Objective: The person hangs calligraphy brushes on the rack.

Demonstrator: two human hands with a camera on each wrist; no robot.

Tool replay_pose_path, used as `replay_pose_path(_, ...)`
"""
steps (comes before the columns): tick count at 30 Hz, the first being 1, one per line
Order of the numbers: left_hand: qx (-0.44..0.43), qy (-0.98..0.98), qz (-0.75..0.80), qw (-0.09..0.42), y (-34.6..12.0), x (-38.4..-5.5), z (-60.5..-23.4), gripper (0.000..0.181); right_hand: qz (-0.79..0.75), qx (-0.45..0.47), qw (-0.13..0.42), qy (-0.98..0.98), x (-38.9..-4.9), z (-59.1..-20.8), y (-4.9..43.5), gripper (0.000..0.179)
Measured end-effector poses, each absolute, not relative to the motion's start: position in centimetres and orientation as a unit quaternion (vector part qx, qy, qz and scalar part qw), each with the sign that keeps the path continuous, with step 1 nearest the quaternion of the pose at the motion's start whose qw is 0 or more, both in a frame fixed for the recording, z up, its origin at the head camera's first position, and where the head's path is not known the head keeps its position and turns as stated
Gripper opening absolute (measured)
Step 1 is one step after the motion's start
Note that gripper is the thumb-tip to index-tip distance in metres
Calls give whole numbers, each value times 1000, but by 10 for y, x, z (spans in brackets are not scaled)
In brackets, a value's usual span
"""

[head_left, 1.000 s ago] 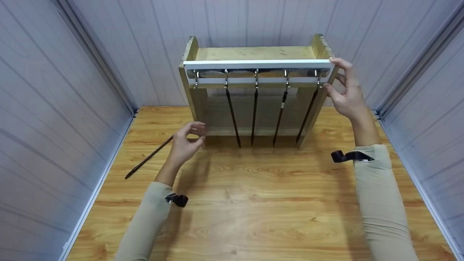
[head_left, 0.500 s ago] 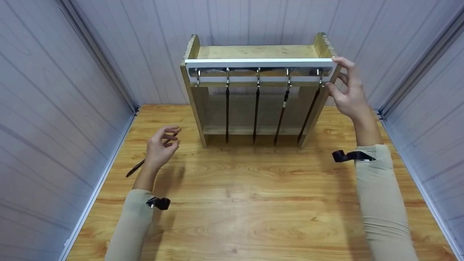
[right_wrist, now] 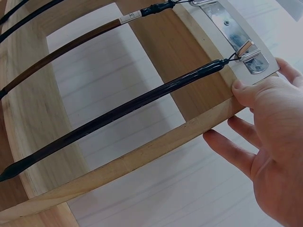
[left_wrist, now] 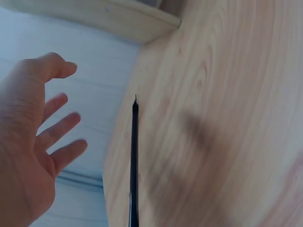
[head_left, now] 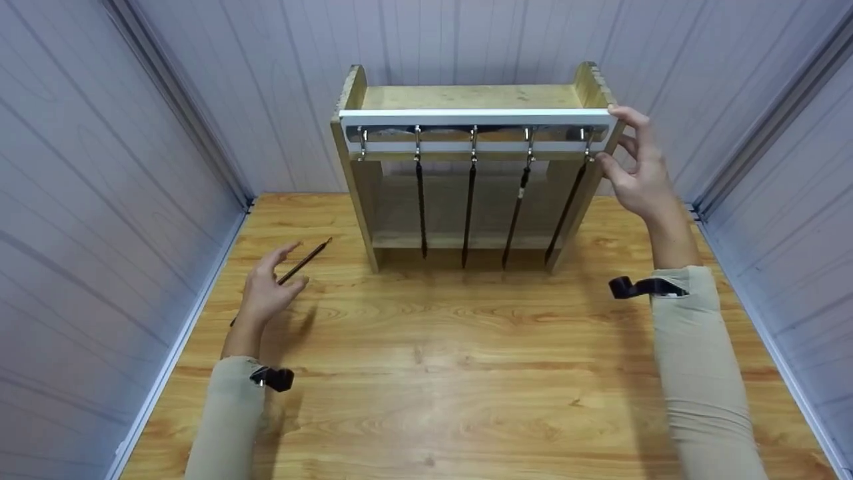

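A dark calligraphy brush (head_left: 303, 263) lies slantwise on the floor to the left. My left hand (head_left: 266, 290) hovers over it, thumb and fingers spread apart, hiding part of its length. In the left wrist view a gap separates the fingers from the brush's thin looped end (left_wrist: 135, 101). My right hand (head_left: 636, 173) grips the upper right corner of a wooden shelf (head_left: 363, 213), thumb in front and fingers around the side panel. Across the shelf front runs a white hook rail (head_left: 466, 119). Several hanging brushes (head_left: 468, 220) dangle from its hooks by cord loops; the leftmost hook (head_left: 362, 143) is bare.
Behind the shelf stands a pale panelled wall (head_left: 426, 40). Similar walls close in the left side (head_left: 100, 200) and the right side. The wood-grain floor (head_left: 426, 373) stretches in front of the shelf.
My left hand has moved left and down, away from the shelf's left side to above the lying brush, and its fingers have spread. The leftmost hanging brush sways. My right hand keeps its hold.
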State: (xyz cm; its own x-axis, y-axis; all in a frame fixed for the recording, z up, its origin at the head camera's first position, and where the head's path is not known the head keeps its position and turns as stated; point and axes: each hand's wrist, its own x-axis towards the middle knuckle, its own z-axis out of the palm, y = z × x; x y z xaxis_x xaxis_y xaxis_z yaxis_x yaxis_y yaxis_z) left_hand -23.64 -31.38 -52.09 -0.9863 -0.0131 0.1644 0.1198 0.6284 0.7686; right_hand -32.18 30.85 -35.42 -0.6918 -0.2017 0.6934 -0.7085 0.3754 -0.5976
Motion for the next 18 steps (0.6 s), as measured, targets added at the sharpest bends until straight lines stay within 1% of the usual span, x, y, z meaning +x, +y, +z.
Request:
replay_pose_path(5,-13,-915,-404,16,-326,-236,-529,85,476,289,263,-788,-322,-355,309,60)
replay_pose_path(8,-1,-916,-401,-11,-331,-236,-534,89,476,290,267,-787,-322,-356,309,60)
replay_pose_path(14,18,-920,-390,-48,-338,-236,-546,88,478,291,268,-784,-322,-355,309,60)
replay_pose_path(18,23,-921,-386,-56,-343,-233,-552,85,482,285,261,-787,-320,-354,308,60)
